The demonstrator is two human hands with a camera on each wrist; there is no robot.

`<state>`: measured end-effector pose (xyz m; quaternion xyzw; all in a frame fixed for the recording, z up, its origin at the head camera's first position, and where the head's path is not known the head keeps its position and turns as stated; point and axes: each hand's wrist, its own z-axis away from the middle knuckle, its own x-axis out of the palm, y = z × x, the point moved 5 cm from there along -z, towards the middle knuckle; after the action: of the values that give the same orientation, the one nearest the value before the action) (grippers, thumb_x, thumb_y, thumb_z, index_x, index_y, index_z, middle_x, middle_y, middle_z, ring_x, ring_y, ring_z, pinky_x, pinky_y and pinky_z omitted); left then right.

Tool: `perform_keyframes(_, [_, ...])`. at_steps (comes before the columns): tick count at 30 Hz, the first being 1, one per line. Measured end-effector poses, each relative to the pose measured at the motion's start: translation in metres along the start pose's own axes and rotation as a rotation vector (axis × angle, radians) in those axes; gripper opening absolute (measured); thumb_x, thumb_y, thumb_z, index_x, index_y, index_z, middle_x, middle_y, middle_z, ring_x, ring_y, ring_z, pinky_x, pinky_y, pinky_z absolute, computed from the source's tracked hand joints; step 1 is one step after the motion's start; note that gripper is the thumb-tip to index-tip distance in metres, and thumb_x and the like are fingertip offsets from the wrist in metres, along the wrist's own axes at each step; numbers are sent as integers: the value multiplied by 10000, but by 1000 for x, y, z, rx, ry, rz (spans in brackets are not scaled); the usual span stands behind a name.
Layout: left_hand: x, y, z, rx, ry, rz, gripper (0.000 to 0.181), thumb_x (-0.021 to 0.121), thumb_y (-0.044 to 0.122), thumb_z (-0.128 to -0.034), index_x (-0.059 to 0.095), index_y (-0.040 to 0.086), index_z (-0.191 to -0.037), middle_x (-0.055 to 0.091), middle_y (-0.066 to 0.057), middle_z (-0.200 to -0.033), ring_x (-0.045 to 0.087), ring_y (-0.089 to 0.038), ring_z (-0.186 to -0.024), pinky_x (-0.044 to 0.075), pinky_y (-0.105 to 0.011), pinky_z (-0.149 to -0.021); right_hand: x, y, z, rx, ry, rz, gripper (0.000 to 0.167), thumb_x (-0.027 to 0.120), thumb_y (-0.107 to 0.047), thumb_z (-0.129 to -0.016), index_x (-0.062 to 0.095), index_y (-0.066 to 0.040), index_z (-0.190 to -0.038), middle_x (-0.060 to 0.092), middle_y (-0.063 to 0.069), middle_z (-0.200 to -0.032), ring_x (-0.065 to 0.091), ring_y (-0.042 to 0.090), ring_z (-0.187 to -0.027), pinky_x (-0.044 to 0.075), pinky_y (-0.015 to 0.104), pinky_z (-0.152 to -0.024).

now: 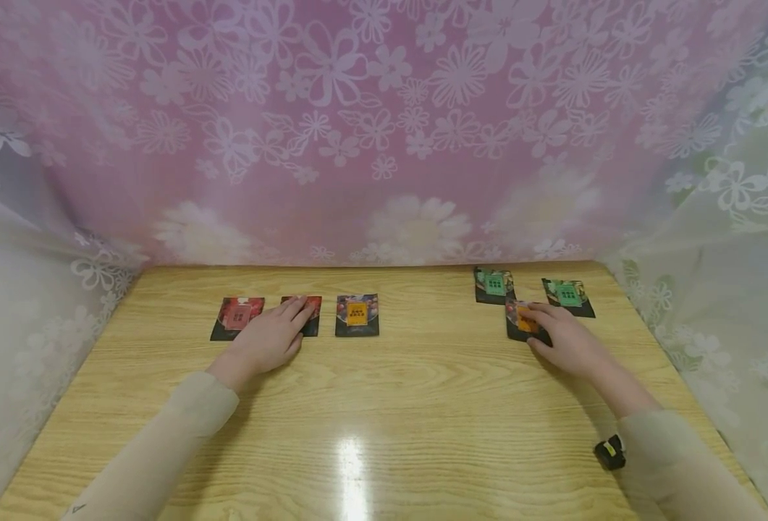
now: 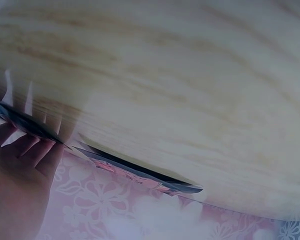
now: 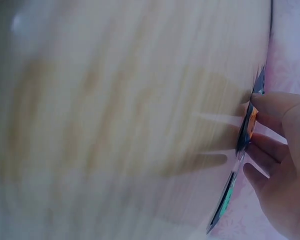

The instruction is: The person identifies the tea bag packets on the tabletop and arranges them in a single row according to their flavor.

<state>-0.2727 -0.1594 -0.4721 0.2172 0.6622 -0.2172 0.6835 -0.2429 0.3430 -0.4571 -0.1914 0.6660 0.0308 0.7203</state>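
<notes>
In the head view, my left hand (image 1: 268, 339) lies with fairly straight fingers over a red-and-black packet (image 1: 312, 325), partly hiding it. A pink-labelled packet (image 1: 237, 316) is to its left, and a packet with an orange label (image 1: 357, 315) to its right. My right hand (image 1: 569, 340) holds another orange-labelled packet (image 1: 520, 322), thumb at the near edge and fingers across its face. Just beyond are two green-labelled packets (image 1: 495, 285) (image 1: 567, 297). The right wrist view shows the thumb and fingers on the held packet (image 3: 248, 125).
The packets lie on a wood-grain table (image 1: 384, 391). A small black object (image 1: 610, 452) with a yellow mark sits near the right sleeve. Behind the table hangs a pink flowered curtain (image 1: 384, 145), and pale floral cloth (image 1: 735, 304) borders both sides.
</notes>
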Motion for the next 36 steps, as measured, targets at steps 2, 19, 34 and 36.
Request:
perform_keyframes(2, [0,0,-1,0,-3,-2,567,501,213,-1095,422,20,-1622,396,-236,-1682,427,-411,-1545,424,-572,-1229,1,-4,0,-6,5,-4,599,716,-175,-1009,520,-2,-1549,434,335,-1589,402,593,-1438,394,749,-1140])
perform_keyframes(19, [1,1,-1,-13,-30,-9,568,491,218,-1096,419,19,-1623,357,-232,-1704,411,-418,-1554,420,-582,-1230,11,-50,-16,-96,21,-27,570,725,-181,-1008,556,-48,-1536,492,276,-1584,453,532,-1448,422,694,-1163])
perform_keyframes(34, [1,1,-1,-15,-26,-6,575,488,216,-1092,413,20,-1627,373,-231,-1696,410,-414,-1556,419,-581,-1231,23,-81,-48,-137,27,-80,568,732,-203,-1004,567,-74,-1532,501,236,-1576,454,485,-1458,409,675,-1186])
perform_keyframes(36, [2,0,-2,-14,-22,-11,577,486,215,-1091,408,24,-1630,385,-230,-1690,414,-410,-1554,421,-573,-1231,25,-86,-53,-142,29,-81,566,735,-213,-1003,571,-79,-1528,506,229,-1570,460,474,-1454,425,662,-1178])
